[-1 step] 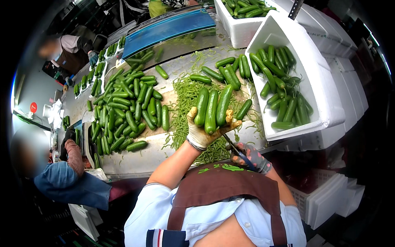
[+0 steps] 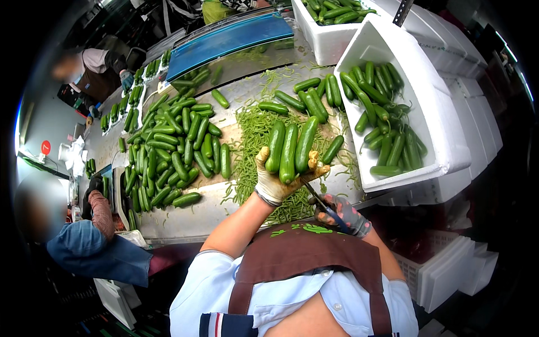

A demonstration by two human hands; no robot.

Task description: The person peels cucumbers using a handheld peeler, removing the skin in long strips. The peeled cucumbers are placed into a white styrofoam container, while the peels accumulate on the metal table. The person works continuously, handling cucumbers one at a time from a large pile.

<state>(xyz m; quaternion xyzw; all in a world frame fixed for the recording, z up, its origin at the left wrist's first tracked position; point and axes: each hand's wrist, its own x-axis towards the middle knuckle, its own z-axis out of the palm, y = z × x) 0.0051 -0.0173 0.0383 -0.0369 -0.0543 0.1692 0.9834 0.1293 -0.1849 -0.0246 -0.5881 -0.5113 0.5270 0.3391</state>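
Three cucumbers [image 2: 288,153] lie side by side in the left hand [image 2: 276,182], above the table [image 2: 222,210] and toward its near edge. That hand wears a pale, yellow-stained glove; its fingers curl up around the trio, spread about as wide as the load requires. The right hand [image 2: 343,215], in a grey glove with pink patches, has its fingers bent around a pair of scissors [image 2: 316,195] with a blue handle. How far apart the blades stand, I cannot tell.

Green stem trimmings [image 2: 254,147] cover the table beneath, between a large cucumber pile [image 2: 178,137] toward the left edge and a white foam box [image 2: 456,147] of cucumbers at the right edge. One loose cucumber [image 2: 333,150] lies just right of the held ones.

The likeliest harm is a nicked glove or finger: the blades run close to the left fingertips, so a slip of the right wrist or a shifting load could bring them together. The outer right cucumber could roll out if the grip loosens, its smooth skin offering little hold. Trimmings might also be swept off the near edge by a dragging forearm.
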